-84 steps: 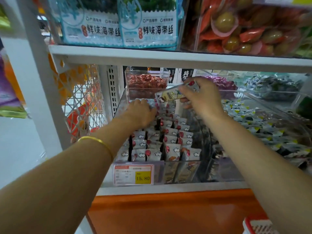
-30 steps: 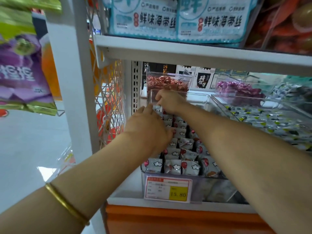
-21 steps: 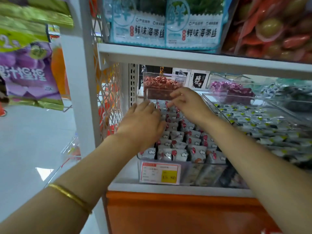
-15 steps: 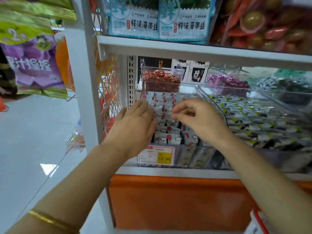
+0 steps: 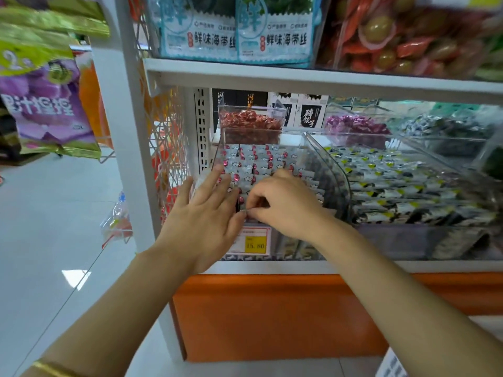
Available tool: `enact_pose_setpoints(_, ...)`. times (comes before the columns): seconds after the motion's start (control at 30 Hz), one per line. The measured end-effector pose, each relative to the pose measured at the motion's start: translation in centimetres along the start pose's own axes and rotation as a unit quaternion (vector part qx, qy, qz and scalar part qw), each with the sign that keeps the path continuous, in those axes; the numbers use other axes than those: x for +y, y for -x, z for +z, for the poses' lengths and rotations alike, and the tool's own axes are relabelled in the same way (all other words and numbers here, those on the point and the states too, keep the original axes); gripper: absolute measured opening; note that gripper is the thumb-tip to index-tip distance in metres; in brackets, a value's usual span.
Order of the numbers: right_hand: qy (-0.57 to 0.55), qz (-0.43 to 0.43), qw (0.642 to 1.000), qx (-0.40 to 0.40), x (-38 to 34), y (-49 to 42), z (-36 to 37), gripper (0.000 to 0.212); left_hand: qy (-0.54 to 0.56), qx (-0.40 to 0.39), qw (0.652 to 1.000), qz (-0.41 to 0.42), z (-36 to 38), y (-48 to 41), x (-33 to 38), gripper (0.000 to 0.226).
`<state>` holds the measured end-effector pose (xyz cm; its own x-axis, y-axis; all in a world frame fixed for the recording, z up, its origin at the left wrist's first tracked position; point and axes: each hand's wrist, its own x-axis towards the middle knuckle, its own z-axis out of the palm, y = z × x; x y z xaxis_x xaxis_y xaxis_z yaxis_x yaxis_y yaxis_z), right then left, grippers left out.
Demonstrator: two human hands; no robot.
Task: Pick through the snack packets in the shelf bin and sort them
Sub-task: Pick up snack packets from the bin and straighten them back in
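A clear plastic shelf bin (image 5: 336, 170) holds several rows of small grey-white snack packets (image 5: 253, 164) with red dots and cloud marks, standing upright. My left hand (image 5: 204, 213) lies flat with straight fingers over the packets at the bin's front left. My right hand (image 5: 283, 205) is beside it, fingers curled, pinching the top edge of a packet near the bin's front. The front rows are hidden under both hands.
A price tag (image 5: 254, 242) reading 15.80 hangs on the bin's front. A neighbouring bin (image 5: 408, 186) of yellow-and-black packets sits to the right. Small bins of red sweets (image 5: 250, 123) and purple sweets (image 5: 356, 125) stand behind. The upper shelf (image 5: 299, 77) overhangs closely. A white post (image 5: 128, 131) is left.
Both hands have drawn back from the rear of the bin to its front rows. The right hand, earlier holding a packet up, now pinches one at the front.
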<state>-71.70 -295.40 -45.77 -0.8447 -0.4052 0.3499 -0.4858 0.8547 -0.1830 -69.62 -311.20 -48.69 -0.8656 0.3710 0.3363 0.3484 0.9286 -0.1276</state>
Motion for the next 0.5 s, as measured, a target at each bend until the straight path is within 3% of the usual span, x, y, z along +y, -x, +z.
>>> enact_pose_setpoints(0.27,-0.067,0.014,0.997,0.040,0.4,0.4,0.1,0.009,-0.010,-0.019,1.000,0.005,-0.2,0.0,0.0,0.085)
enact_pose_setpoints(0.4,-0.189,0.027,0.971,0.146,0.3,0.8,-1.4,0.007,-0.001,-0.014,1.000,0.007,-0.3,0.0,0.0,0.086)
enact_pose_setpoints(0.5,-0.265,0.042,0.935,0.231,0.7,1.7,-3.0,0.010,0.073,0.027,0.997,0.005,-1.1,0.0,0.0,0.079)
